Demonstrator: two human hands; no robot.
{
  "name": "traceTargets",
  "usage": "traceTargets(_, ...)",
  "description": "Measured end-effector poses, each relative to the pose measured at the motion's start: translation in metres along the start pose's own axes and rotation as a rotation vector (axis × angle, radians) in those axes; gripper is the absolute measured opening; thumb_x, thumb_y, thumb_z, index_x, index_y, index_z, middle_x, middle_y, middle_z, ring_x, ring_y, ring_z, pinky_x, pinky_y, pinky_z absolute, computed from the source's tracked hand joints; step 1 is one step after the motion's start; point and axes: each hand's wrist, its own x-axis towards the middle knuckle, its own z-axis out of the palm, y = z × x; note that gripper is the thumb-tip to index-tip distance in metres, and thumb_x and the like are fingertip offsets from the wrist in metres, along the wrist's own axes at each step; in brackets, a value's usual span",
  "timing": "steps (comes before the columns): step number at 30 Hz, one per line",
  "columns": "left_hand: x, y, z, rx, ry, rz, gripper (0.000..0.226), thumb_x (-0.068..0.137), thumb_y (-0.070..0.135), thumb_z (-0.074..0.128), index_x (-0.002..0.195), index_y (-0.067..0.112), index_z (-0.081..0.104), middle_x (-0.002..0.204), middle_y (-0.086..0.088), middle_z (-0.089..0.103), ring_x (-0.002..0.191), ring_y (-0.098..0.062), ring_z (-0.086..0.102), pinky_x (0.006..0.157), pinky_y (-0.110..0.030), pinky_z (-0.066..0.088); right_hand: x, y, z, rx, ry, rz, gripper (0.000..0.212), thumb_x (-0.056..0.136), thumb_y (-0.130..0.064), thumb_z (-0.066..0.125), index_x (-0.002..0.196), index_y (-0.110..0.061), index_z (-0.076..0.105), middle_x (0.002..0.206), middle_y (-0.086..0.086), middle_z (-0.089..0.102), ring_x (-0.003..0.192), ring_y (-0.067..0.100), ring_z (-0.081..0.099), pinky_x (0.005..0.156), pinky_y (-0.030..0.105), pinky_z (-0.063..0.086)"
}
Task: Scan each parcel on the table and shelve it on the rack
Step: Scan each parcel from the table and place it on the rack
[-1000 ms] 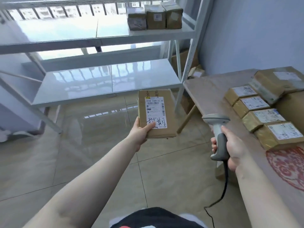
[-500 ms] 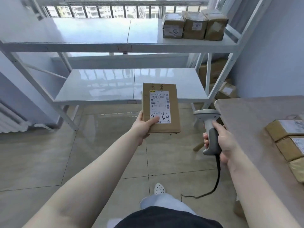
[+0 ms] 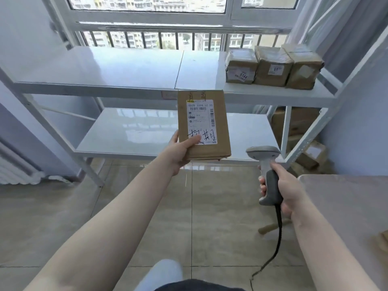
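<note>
Right hand (image 3: 281,185), lower right, is wrapped round the grey handheld barcode scanner (image 3: 265,164), black cord trailing down. Beside it a corner of the pale wooden desk (image 3: 344,206). At centre frame the left hand (image 3: 178,152) grips the flat brown cardboard parcel (image 3: 203,124), label up. Beyond, the white metal rack (image 3: 126,78) carries three brown taped boxes (image 3: 273,66), upper right.

— Bright in here, isn't it?
— Daylight pours through the big window (image 3: 151,5) with its barred railing (image 3: 159,39); apartment blocks stand outside.
— And the walls?
— Pale blue wall (image 3: 357,122) on the right, a white radiator (image 3: 14,166) low on the left.
— The floor?
— Glossy beige tiles (image 3: 220,206), reflecting light.
</note>
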Motion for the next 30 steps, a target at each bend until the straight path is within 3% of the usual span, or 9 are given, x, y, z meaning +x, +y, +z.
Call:
traceTargets(4,0.041,0.05,-0.014,-0.003,0.012,0.02,0.056,0.084,0.029,0.078,0.135,0.028,0.053,0.107,0.003,0.07,0.087,-0.013,0.063,0.083,-0.034,0.054,0.031,-0.021,0.028,0.016,-0.012,-0.006,0.04,0.097,-0.047,0.049,0.111,-0.011,0.061,0.065,0.004,0.057,0.05,0.014,0.05,0.05,0.026,0.045)
traceTargets(11,0.12,0.151,-0.034,0.065,-0.03,0.079,0.05,0.086,0.032,0.075,0.131,0.028,0.054,0.096,0.004,0.068,0.082,-0.013,0.064,0.073,-0.031,0.057,0.081,-0.071,0.088,0.048,0.035,-0.108,0.037,0.1,-0.043,0.043,0.112,-0.014,0.061,0.065,0.003,0.054,0.053,0.015,0.046,0.052,0.027,0.042)
traceTargets(15,0.161,0.188,-0.036,0.151,-0.062,0.07,0.051,0.086,0.037,0.075,0.131,0.022,0.055,0.096,0.002,0.068,0.08,-0.016,0.067,0.081,-0.038,0.061,0.101,-0.091,0.122,0.083,0.057,-0.117,0.035,0.099,-0.045,0.045,0.105,-0.016,0.062,0.065,0.002,0.054,0.054,0.014,0.046,0.054,0.027,0.041)
traceTargets(19,0.194,0.215,-0.031,0.204,-0.098,0.065,0.041,0.089,0.037,0.072,0.123,0.018,0.061,0.087,0.003,0.069,0.066,-0.011,0.066,0.052,-0.024,0.056,0.117,-0.103,0.14,0.099,0.09,-0.125,0.034,0.099,-0.044,0.045,0.105,-0.015,0.06,0.063,0.002,0.053,0.053,0.013,0.045,0.053,0.026,0.042)
traceTargets(22,0.213,0.23,-0.025,0.219,-0.113,0.038,0.017,0.092,0.034,0.068,0.097,0.019,0.063,0.076,0.002,0.066,0.054,-0.01,0.064,0.043,-0.021,0.051,0.129,-0.113,0.145,0.109,0.088,-0.118,0.034,0.1,-0.044,0.044,0.105,-0.015,0.06,0.063,0.001,0.052,0.052,0.013,0.045,0.052,0.025,0.041)
traceTargets(24,0.228,0.239,-0.02,0.238,-0.113,0.003,0.019,0.092,0.036,0.068,0.091,0.019,0.06,0.076,0.001,0.065,0.059,-0.014,0.063,0.047,-0.024,0.052,0.142,-0.12,0.147,0.122,0.098,-0.114,0.035,0.1,-0.045,0.044,0.104,-0.015,0.06,0.062,0.001,0.052,0.051,0.013,0.044,0.052,0.025,0.041)
traceTargets(27,0.25,0.249,-0.009,0.242,-0.108,-0.054,0.026,0.09,0.041,0.07,0.098,0.018,0.061,0.082,-0.001,0.065,0.069,-0.019,0.064,0.06,-0.032,0.053,0.162,-0.129,0.146,0.138,0.086,-0.105,0.038,0.099,-0.048,0.045,0.105,-0.015,0.061,0.062,0.001,0.052,0.05,0.012,0.045,0.051,0.024,0.041)
traceTargets(30,0.267,0.255,0.006,0.214,-0.104,-0.1,0.028,0.09,0.042,0.069,0.088,0.017,0.058,0.08,-0.003,0.062,0.07,-0.022,0.061,0.06,-0.037,0.051,0.183,-0.137,0.142,0.135,0.066,-0.099,0.041,0.098,-0.05,0.047,0.109,-0.013,0.062,0.063,0.001,0.054,0.051,0.013,0.046,0.05,0.025,0.044)
